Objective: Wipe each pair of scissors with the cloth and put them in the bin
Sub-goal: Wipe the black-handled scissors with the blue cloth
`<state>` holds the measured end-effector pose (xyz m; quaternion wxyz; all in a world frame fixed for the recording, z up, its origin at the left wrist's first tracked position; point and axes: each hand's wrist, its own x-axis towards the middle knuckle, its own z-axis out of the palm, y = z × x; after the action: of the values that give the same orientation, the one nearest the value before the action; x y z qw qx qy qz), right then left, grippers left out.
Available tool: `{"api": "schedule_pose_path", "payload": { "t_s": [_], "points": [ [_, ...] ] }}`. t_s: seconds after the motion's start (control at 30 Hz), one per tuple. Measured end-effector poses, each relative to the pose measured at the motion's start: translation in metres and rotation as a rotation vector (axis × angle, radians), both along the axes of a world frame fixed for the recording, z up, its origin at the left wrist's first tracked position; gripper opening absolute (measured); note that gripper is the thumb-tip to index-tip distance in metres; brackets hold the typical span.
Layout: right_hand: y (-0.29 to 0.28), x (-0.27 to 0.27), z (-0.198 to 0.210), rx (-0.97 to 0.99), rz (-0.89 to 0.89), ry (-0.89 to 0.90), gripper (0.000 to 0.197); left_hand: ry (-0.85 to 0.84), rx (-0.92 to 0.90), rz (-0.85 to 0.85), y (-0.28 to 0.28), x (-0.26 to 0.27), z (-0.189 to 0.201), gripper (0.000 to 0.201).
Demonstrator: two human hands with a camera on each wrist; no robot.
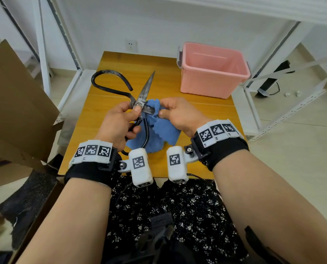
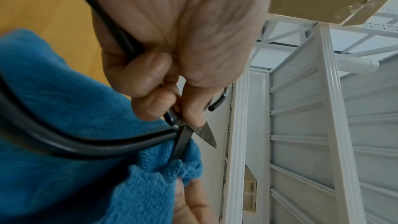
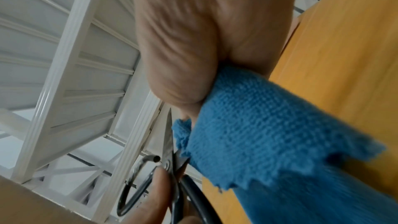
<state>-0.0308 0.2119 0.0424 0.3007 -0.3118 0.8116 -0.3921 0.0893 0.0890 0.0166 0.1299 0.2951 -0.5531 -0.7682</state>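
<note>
Dark steel scissors (image 1: 143, 92) with long looping black handles are held open above the yellow wooden table (image 1: 109, 103). One blade points to about one o'clock, and the other runs toward three o'clock into a blue knitted cloth (image 1: 159, 128). The left hand (image 1: 119, 124) pinches the scissors at the pivot, thumb on top, with its lower fingers curled round one handle. The right hand (image 1: 179, 115) pinches the cloth folded over the sideways blade. An open pink plastic bin (image 1: 212, 71) stands on the table at two o'clock, well apart from the hands.
</note>
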Motion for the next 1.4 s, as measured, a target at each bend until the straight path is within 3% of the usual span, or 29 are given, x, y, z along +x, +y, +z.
{"api": "schedule_pose_path", "payload": {
  "t_s": [0.2, 0.37, 0.5, 0.7, 0.83, 0.97, 1.13, 1.4],
  "points": [
    [0.000, 0.001, -0.003, 0.066, -0.012, 0.114, 0.014, -0.015, -0.087, -0.035, 0.003, 0.000, 0.004, 0.007],
    [0.000, 0.007, 0.012, 0.113, -0.039, 0.246, 0.049, 0.010, -0.037, -0.034, 0.009, -0.001, 0.003, 0.009],
    [-0.003, 0.008, 0.017, 0.216, 0.033, 0.313, 0.048, -0.016, -0.070, -0.010, 0.008, -0.003, 0.003, 0.009],
    [0.003, 0.007, 0.015, 0.111, 0.080, 0.152, 0.014, -0.058, -0.039, 0.040, 0.000, 0.000, -0.001, 0.008],
    [0.010, 0.003, 0.013, 0.017, 0.063, -0.121, 0.027, -0.038, 0.009, 0.025, -0.002, 0.006, -0.002, 0.010],
    [0.006, 0.000, 0.013, 0.144, 0.070, 0.132, 0.012, -0.039, 0.004, 0.033, 0.000, 0.004, 0.002, 0.010],
    [0.009, 0.001, 0.014, 0.196, 0.054, 0.240, 0.045, -0.044, 0.006, 0.061, -0.006, 0.003, 0.001, 0.011],
    [0.008, -0.002, 0.006, 0.052, 0.016, 0.037, 0.018, -0.024, 0.125, 0.086, -0.007, 0.005, -0.003, 0.020]
  ]
}}
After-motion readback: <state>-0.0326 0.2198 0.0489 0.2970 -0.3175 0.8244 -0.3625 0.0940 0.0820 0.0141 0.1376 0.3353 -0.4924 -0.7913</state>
